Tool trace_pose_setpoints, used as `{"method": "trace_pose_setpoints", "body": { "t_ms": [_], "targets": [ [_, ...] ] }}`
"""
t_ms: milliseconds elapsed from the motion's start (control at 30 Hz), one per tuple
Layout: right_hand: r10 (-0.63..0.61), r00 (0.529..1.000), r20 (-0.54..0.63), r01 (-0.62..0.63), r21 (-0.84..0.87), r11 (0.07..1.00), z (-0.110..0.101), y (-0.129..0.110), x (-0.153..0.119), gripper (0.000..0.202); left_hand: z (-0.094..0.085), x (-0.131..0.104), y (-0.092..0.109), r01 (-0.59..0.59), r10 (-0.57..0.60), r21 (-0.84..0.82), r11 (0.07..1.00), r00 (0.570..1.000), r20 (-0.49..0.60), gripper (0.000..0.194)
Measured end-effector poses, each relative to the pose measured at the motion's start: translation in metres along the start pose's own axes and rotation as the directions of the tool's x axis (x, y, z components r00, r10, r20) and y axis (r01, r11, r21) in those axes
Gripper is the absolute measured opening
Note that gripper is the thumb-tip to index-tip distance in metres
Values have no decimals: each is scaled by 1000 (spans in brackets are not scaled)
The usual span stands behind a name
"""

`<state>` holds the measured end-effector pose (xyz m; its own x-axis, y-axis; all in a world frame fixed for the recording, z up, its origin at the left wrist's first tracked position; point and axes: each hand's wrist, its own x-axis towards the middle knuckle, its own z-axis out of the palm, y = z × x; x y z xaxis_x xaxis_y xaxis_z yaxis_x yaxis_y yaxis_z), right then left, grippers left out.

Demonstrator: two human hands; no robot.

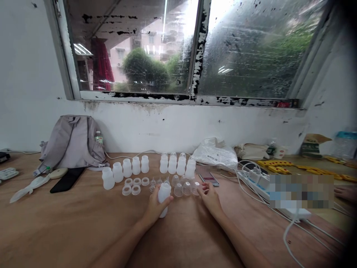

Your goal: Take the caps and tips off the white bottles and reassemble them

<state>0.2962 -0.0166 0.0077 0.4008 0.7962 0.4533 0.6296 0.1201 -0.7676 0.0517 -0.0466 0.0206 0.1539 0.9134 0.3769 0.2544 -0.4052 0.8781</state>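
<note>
My left hand (156, 204) is wrapped round a white baby bottle (164, 192), held tilted above the table with its neck up. My right hand (210, 197) reaches to the right end of a group of clear domed bottle caps (186, 188). Its fingers are bent and apart beside the nearest cap (195, 188); I cannot tell whether they touch it. Small clear nipples (153, 182) lie partly hidden behind my left hand. White collar rings (136, 190) sit in two rows to the left.
Open white bottles (108, 178) stand in a row at back left; several capped bottles (173, 163) stand at back centre. A phone (209, 179) lies behind my right hand. Cables and a power strip (292, 210) are at right, a backpack (72, 143) at left. Another person's hand (346, 192) shows far right.
</note>
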Motion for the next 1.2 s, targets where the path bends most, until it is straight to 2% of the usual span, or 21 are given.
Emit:
{"method": "trace_pose_setpoints", "body": {
  "t_ms": [100,133,200,300,367,467,533,600,667,733,800,833,900,933,967,1000,1067,1133,1200],
  "targets": [
    [-90,996,-15,90,20,996,-5,-21,-11,27,1,0,0,34,-35,30,999,999,10,53],
    [-133,991,23,132,43,990,-5,-32,-16,28,1,0,1,42,-42,39,998,999,4,54],
    [-214,962,172,198,104,975,-1,-56,-29,30,3,0,1,48,-48,49,998,999,-2,52],
    [-332,873,358,302,138,943,14,-93,-44,31,5,1,2,63,-64,42,997,997,38,42],
    [-357,851,385,358,72,931,28,-112,-48,29,6,0,0,77,-77,5,997,995,66,36],
    [-317,854,413,345,6,938,46,-131,-42,25,2,2,-4,55,-43,-138,989,995,93,34],
    [-306,845,438,324,36,945,55,-140,-32,24,-6,7,-1,47,-17,-242,969,992,126,33],
    [-312,835,453,295,111,949,59,-150,-20,25,-18,16,7,89,-29,-323,942,982,184,32],
    [-327,826,459,248,226,942,60,-162,-9,27,-32,28,21,180,-82,-381,907,962,259,30],
    [-362,806,468,180,389,903,56,-174,0,28,-44,39,34,304,-120,-426,852,906,407,25],
    [-408,752,517,67,556,828,48,-185,8,28,-54,50,42,462,-78,-510,725,792,606,29],
    [-428,707,563,-8,612,791,44,-190,11,29,-57,54,44,532,-24,-531,659,721,692,34],
    [-485,576,659,-143,665,733,34,-195,18,35,-62,61,44,632,84,-524,570,590,803,41],
    [-511,512,691,-188,670,718,29,-196,23,42,-63,64,43,659,108,-505,558,545,831,43],
    [-533,460,710,-216,672,709,26,-196,27,49,-64,66,43,670,108,-489,559,525,844,44],
    [-546,429,720,-227,670,706,22,-195,33,57,-65,68,44,666,86,-481,570,534,841,45],
    [-546,425,722,-204,664,719,18,-191,44,66,-67,70,49,605,-1,-473,641,617,787,47],
    [-516,472,714,-133,637,759,17,-185,54,63,-70,73,58,464,-98,-375,803,723,684,48],
    [-451,535,714,-47,558,828,19,-179,61,50,-74,76,67,217,-138,-89,972,833,535,48]
  ]
}}
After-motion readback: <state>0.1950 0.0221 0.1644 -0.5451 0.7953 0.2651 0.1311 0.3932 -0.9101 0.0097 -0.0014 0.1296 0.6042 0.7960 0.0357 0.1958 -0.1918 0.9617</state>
